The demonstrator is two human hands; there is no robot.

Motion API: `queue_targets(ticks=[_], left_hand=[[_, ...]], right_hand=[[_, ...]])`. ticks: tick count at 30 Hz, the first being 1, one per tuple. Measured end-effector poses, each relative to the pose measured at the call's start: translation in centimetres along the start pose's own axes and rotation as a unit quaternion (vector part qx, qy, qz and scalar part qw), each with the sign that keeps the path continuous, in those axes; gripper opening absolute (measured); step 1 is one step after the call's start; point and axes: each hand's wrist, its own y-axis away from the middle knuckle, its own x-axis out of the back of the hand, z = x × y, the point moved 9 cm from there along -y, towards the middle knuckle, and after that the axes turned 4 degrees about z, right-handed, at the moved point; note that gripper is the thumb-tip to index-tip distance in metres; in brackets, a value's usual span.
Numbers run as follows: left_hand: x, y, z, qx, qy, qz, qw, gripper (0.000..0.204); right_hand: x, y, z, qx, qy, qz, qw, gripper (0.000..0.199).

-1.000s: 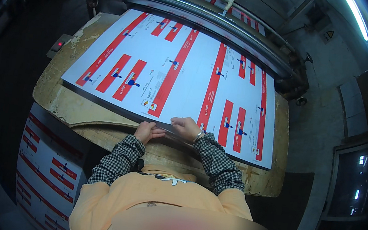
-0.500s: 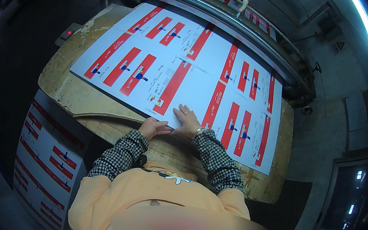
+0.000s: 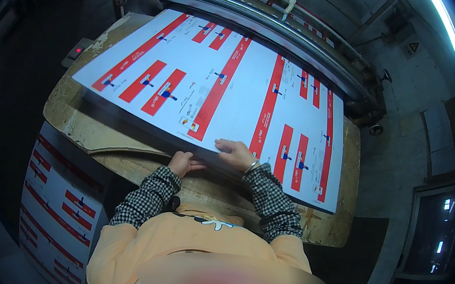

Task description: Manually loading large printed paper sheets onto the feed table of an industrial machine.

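Note:
A large white printed sheet (image 3: 237, 106) with red bars and small blue figures lies across the worn table, its near edge lifted and casting a shadow beneath. My right hand (image 3: 235, 155) is closed on the middle of that near edge, fingers bent over the top; the thumb is hidden. Just left of it and lower, my left hand (image 3: 183, 164) is held below the sheet's edge, apart from it, fingers stretched toward the right. Beyond, the sheet's far edge reaches the metal rollers (image 3: 263, 25) of a machine.
The wooden table (image 3: 64, 98) has a curved cutout along its near side. At lower left hangs or stands another printed sheet (image 3: 57, 207) with red bars. A small box with a red light (image 3: 78, 51) sits by the table's left edge. A handwheel (image 3: 376, 130) juts out at right.
The sheet's near edge has risen off the table and its left corner has shifted left. My right hand went from lying flat to gripping the edge; my left hand has come away from it.

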Motion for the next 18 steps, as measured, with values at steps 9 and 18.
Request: queue_targets(ticks=[9, 18], left_hand=[[0.7, -0.7, -0.9, 0.013, 0.000, -0.008, 1.000, 0.034], [-0.1, 0.2, 0.0, 0.000, -0.023, -0.011, 1.000, 0.029]], right_hand=[[-0.2, -3.5, 4.3, -0.076, 0.027, 0.020, 0.997, 0.041], [-4.2, -1.2, 2.3, 0.014, 0.337, -0.066, 0.939, 0.081]])
